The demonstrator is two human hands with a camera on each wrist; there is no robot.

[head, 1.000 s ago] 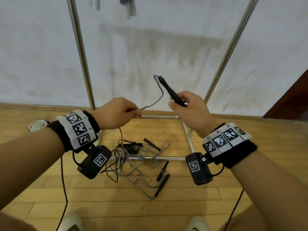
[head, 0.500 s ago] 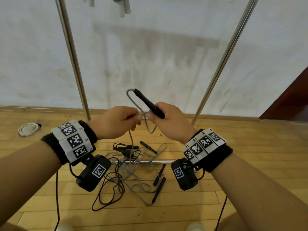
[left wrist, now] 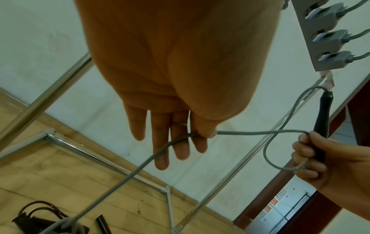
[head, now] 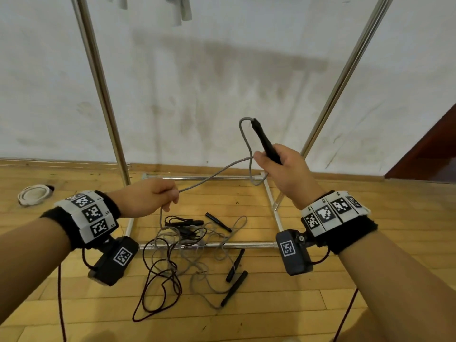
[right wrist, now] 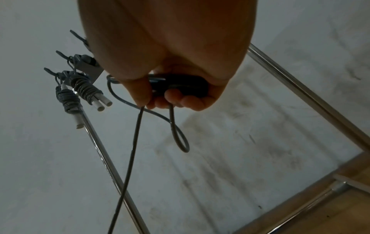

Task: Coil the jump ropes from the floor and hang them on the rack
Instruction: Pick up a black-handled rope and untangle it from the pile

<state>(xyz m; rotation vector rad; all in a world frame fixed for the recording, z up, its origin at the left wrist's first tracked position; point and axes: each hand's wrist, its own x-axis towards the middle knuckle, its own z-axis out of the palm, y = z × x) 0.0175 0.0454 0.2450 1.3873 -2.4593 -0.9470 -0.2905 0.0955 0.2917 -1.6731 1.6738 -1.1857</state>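
Coiling begins at the handle: our right hand (head: 283, 169) clenches the black handle (head: 265, 141) upright and traps one small loop of grey rope (head: 214, 174) against it, anchoring the coil. Our left hand (head: 150, 197) pinches the rope further along, keeping the span taut for the next loop. Remaining rope trails to the tangle (head: 187, 245) on the floor (head: 320, 304), across the rack (head: 103, 95) base.

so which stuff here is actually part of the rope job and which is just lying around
Part of the job:
- grey jump rope, pinched by left hand
- its black handle, held in right hand
- tangled ropes on the floor
- metal rack
- coiled ropes already hanging

Just lying about:
- white round object on the floor by the wall
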